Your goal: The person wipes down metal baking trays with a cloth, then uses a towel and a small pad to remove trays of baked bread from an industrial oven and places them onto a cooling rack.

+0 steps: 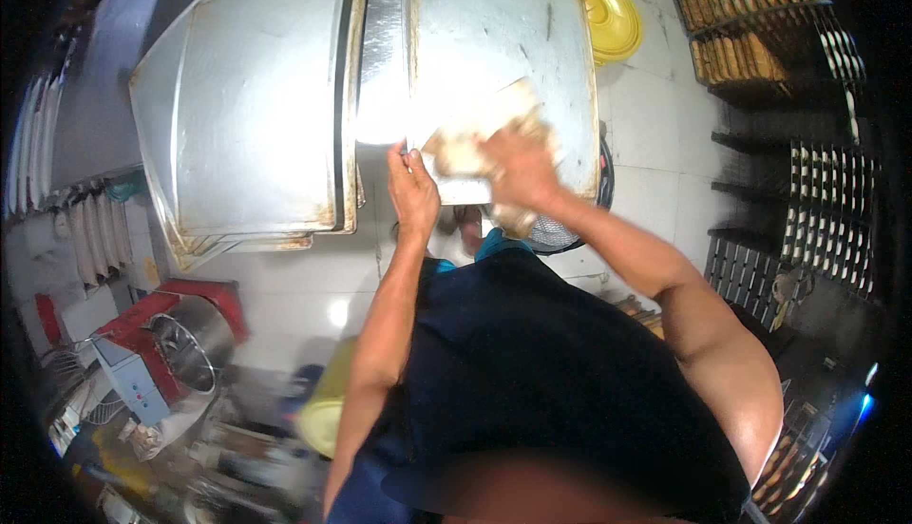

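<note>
A metal baking tray (499, 30) with rusty edges lies in front of me on a steel table (375, 20). My left hand (412, 187) grips that tray at its near left corner, fingers curled at the edge. My right hand (521, 168) holds a pale, crumpled cloth (499, 106) pressed on the tray's near half; the hand and cloth are blurred. To the left, a stack of similar trays (256, 96) overhangs the table's near edge.
A yellow lid (616, 11) and dark racks (750, 134) stand right. A round black mesh object (570, 229) sits beneath the near tray. At lower left are a red mixer with steel bowl (190, 348) and a yellow bin (323, 410). Tiled floor (646, 172) surrounds the table.
</note>
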Tool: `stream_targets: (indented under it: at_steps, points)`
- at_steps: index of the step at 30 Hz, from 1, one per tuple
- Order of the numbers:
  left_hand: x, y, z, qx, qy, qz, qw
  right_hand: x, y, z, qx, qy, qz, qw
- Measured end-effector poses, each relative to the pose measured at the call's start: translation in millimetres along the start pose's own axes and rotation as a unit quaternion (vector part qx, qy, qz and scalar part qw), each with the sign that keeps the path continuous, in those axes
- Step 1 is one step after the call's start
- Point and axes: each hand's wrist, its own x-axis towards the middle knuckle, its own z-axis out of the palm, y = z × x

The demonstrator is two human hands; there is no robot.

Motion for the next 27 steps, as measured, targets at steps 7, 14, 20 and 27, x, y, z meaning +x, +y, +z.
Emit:
stream_targets:
  at_steps: [7, 14, 20, 27]
  points:
    - [2, 0, 1, 0.059, 0.052, 0.026, 0.997, 224, 48, -23, -0.112, 0.049, -0.020, 0.992]
    - [12, -8, 9, 0.026, 0.106, 0.110, 0.988, 186, 34, -10, -0.041, -0.057, 0.040, 0.997]
    - [9, -6, 6, 0.061, 0.028, 0.062, 0.996, 140, 153, -8, -0.024, 0.043, 0.032, 0.998]
    - [13, 6, 17, 0.070, 0.054, 0.042, 0.995, 108, 133, 2, -0.067, -0.040, 0.080, 0.994]
